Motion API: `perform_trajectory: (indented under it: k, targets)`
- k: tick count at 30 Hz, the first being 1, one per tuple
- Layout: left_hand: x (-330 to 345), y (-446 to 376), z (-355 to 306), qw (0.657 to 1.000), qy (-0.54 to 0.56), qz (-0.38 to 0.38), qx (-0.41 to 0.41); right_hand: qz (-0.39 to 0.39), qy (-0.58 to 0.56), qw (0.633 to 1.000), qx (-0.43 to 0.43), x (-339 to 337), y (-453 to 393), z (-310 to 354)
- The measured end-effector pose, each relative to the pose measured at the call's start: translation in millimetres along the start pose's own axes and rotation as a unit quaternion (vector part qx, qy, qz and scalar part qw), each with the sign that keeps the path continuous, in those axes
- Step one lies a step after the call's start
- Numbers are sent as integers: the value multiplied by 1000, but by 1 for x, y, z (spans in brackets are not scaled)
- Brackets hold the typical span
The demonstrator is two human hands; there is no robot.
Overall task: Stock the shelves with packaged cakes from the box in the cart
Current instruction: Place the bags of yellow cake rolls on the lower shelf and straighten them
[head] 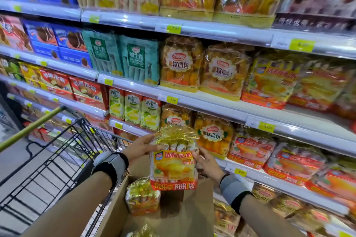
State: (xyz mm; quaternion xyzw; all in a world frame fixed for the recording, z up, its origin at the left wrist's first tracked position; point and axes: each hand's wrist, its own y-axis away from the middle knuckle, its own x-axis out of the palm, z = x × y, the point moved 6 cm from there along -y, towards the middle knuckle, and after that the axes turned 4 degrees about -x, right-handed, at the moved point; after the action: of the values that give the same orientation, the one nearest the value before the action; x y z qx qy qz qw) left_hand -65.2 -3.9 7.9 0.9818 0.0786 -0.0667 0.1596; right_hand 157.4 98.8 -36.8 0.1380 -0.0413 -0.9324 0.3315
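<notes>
Both hands, left hand [141, 147] and right hand [207, 163], hold a cake packet [174, 161] upright above the box [194, 215]

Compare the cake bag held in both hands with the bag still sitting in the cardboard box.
The held bag is up in front of the shelves, gripped by the left hand and right hand; the boxed bag rests untouched inside the cardboard box.
The held bag shows its printed yellow and red front; the boxed bag shows mainly its crinkled gold top.
Both are clear wrappers with gold gathered tops and red bases.
</notes>
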Motion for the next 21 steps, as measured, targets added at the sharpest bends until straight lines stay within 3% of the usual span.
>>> perform_trajectory:
  k: [10, 21]
  targets:
    - [31, -19, -70, 991, -47, -78, 93, -100, -44, 990, -83, -58, 21, 46]
    - [100, -39, -151, 983, -49, -41, 170, -263, -30, 945, -192, -141, 61, 71]
